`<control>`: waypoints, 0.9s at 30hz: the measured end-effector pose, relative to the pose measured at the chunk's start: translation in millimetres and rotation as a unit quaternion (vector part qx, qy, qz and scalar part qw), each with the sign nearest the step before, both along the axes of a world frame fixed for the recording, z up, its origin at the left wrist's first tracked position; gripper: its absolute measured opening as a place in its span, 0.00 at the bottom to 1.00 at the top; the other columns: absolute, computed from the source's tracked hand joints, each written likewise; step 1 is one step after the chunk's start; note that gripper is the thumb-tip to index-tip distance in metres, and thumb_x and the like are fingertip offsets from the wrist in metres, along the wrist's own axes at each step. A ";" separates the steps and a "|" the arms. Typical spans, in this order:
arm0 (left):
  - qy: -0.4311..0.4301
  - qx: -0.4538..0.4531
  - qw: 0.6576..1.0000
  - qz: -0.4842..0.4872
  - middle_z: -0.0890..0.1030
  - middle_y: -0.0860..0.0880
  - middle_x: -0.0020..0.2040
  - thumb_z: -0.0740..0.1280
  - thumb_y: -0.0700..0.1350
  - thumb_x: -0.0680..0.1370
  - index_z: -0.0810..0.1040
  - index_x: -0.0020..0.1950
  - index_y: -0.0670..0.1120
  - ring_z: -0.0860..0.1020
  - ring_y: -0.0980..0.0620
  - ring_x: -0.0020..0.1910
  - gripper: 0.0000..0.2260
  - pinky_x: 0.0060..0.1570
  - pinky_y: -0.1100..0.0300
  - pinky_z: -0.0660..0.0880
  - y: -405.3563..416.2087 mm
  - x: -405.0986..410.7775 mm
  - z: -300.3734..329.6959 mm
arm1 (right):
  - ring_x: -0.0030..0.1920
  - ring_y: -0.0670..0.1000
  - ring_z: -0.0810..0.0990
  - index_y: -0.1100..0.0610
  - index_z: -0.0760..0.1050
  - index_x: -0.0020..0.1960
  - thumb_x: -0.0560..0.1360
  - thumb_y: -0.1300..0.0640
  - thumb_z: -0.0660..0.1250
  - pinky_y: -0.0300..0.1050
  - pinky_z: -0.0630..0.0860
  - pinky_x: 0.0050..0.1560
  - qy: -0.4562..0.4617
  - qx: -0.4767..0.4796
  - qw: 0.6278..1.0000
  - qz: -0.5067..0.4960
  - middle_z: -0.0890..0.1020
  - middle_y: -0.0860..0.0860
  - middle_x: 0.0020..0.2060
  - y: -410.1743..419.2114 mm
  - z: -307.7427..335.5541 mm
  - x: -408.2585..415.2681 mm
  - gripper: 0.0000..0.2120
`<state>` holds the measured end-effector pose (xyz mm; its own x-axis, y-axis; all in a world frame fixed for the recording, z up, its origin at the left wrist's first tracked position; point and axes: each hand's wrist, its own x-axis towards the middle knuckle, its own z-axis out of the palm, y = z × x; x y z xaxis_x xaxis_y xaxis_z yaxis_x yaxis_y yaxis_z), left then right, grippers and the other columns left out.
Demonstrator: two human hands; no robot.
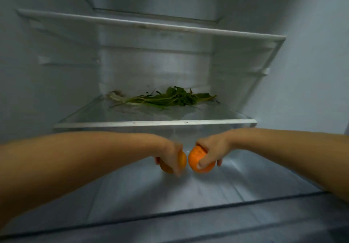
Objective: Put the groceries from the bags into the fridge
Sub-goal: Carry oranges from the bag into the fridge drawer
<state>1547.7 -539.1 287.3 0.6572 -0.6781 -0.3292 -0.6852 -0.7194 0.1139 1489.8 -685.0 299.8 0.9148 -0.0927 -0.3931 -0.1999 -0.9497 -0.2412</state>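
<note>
Both my arms reach into the open fridge, over its lowest shelf (132, 191). My left hand (171, 155) grips an orange (182, 160) from above, and its fingers hide most of the fruit. My right hand (211, 150) grips a second orange (196, 159), thumb in front and fingers behind. The two oranges hang side by side, almost touching, just above the shelf floor. Whether they touch the floor I cannot tell.
A bunch of leafy greens (166, 98) lies at the back of the glass shelf (154, 124) above my hands. Another glass shelf (151, 24) sits higher up. The fridge walls close in left and right. The lowest shelf's front edge (170, 212) runs across the bottom.
</note>
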 end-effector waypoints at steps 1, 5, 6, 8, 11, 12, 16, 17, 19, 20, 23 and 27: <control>-0.010 -0.009 1.000 -0.001 0.74 0.47 0.47 0.73 0.49 0.71 0.68 0.64 0.42 0.76 0.46 0.45 0.26 0.37 0.56 0.76 -2.0 5.4 -3.5 | 0.54 0.55 0.76 0.59 0.61 0.68 0.74 0.52 0.70 0.38 0.79 0.36 -0.012 0.001 1.000 0.002 0.69 0.53 0.57 -2.1 -4.0 5.5 0.29; -0.021 -0.036 0.999 0.005 0.76 0.43 0.57 0.73 0.50 0.70 0.66 0.64 0.43 0.78 0.44 0.52 0.27 0.50 0.52 0.77 -4.2 21.5 -21.0 | 0.56 0.56 0.76 0.60 0.58 0.71 0.75 0.51 0.69 0.41 0.79 0.39 -0.039 0.030 0.999 -0.016 0.69 0.56 0.62 -12.7 -24.5 22.3 0.32; -0.018 -0.041 0.999 0.008 0.74 0.42 0.60 0.72 0.51 0.71 0.65 0.65 0.44 0.77 0.44 0.54 0.29 0.53 0.52 0.76 -3.3 22.7 -26.2 | 0.58 0.56 0.76 0.60 0.56 0.72 0.76 0.51 0.68 0.42 0.79 0.40 -0.035 0.049 0.998 -0.025 0.68 0.56 0.63 -15.3 -29.2 23.9 0.32; -0.023 -0.049 0.998 0.012 0.69 0.40 0.64 0.72 0.52 0.71 0.61 0.69 0.44 0.74 0.42 0.59 0.33 0.56 0.54 0.74 -2.1 22.1 -32.6 | 0.62 0.57 0.74 0.59 0.55 0.74 0.76 0.49 0.66 0.44 0.80 0.43 -0.031 0.082 0.995 -0.043 0.67 0.56 0.65 -19.2 -32.8 22.8 0.33; -0.026 -0.049 0.998 0.023 0.65 0.39 0.67 0.72 0.54 0.71 0.57 0.73 0.45 0.74 0.41 0.61 0.37 0.59 0.50 0.75 -3.2 21.3 -34.2 | 0.64 0.57 0.73 0.56 0.53 0.75 0.76 0.49 0.67 0.47 0.80 0.48 -0.025 0.105 0.993 -0.055 0.66 0.54 0.66 -20.2 -29.6 18.3 0.35; -0.026 -0.048 0.998 0.027 0.64 0.39 0.68 0.73 0.54 0.70 0.56 0.73 0.45 0.74 0.41 0.61 0.39 0.59 0.50 0.75 -3.7 21.1 -33.7 | 0.64 0.57 0.73 0.55 0.52 0.75 0.75 0.49 0.68 0.48 0.80 0.50 -0.018 0.102 0.993 -0.054 0.66 0.54 0.66 -19.5 -27.8 17.7 0.36; -0.026 -0.013 0.998 0.047 0.60 0.40 0.72 0.72 0.57 0.70 0.49 0.76 0.47 0.72 0.40 0.64 0.44 0.62 0.49 0.73 -4.5 16.3 -23.6 | 0.62 0.58 0.75 0.54 0.41 0.77 0.75 0.50 0.69 0.52 0.78 0.56 0.042 0.071 0.995 -0.063 0.67 0.59 0.69 -16.3 -18.2 17.0 0.45; -0.028 -0.002 0.998 0.049 0.59 0.41 0.73 0.71 0.57 0.71 0.49 0.77 0.48 0.70 0.40 0.66 0.43 0.63 0.50 0.72 -3.5 13.4 -17.4 | 0.64 0.59 0.74 0.54 0.39 0.77 0.75 0.50 0.69 0.54 0.77 0.58 0.060 0.060 0.994 -0.067 0.67 0.60 0.70 -15.8 -12.9 16.5 0.46; -0.027 0.021 0.998 0.044 0.60 0.42 0.74 0.70 0.57 0.72 0.51 0.77 0.47 0.68 0.40 0.69 0.41 0.65 0.49 0.70 1.1 6.8 -2.8 | 0.66 0.62 0.72 0.56 0.43 0.78 0.76 0.51 0.68 0.57 0.74 0.62 0.085 0.033 0.993 -0.072 0.64 0.62 0.72 -14.2 4.2 12.7 0.43; -0.025 0.034 0.998 0.035 0.61 0.42 0.73 0.69 0.57 0.73 0.54 0.76 0.47 0.68 0.41 0.68 0.39 0.66 0.48 0.70 4.9 2.0 5.2 | 0.67 0.62 0.71 0.58 0.47 0.78 0.77 0.52 0.67 0.58 0.73 0.63 0.090 0.026 0.993 -0.071 0.63 0.62 0.73 -12.1 14.9 8.2 0.39; -0.015 0.059 0.998 0.019 0.69 0.46 0.68 0.68 0.56 0.75 0.64 0.71 0.46 0.71 0.46 0.62 0.29 0.62 0.50 0.72 22.7 -22.3 32.8 | 0.66 0.60 0.72 0.60 0.58 0.75 0.79 0.51 0.64 0.57 0.72 0.64 0.077 0.032 0.996 -0.040 0.68 0.61 0.70 1.0 48.1 -15.8 0.30; -0.034 0.022 0.997 0.068 0.71 0.46 0.61 0.65 0.55 0.77 0.67 0.71 0.45 0.72 0.46 0.59 0.25 0.56 0.54 0.75 51.1 -68.5 63.8 | 0.63 0.57 0.76 0.58 0.64 0.72 0.80 0.50 0.61 0.56 0.74 0.63 0.010 0.045 0.999 -0.012 0.72 0.58 0.67 22.6 72.1 -59.3 0.23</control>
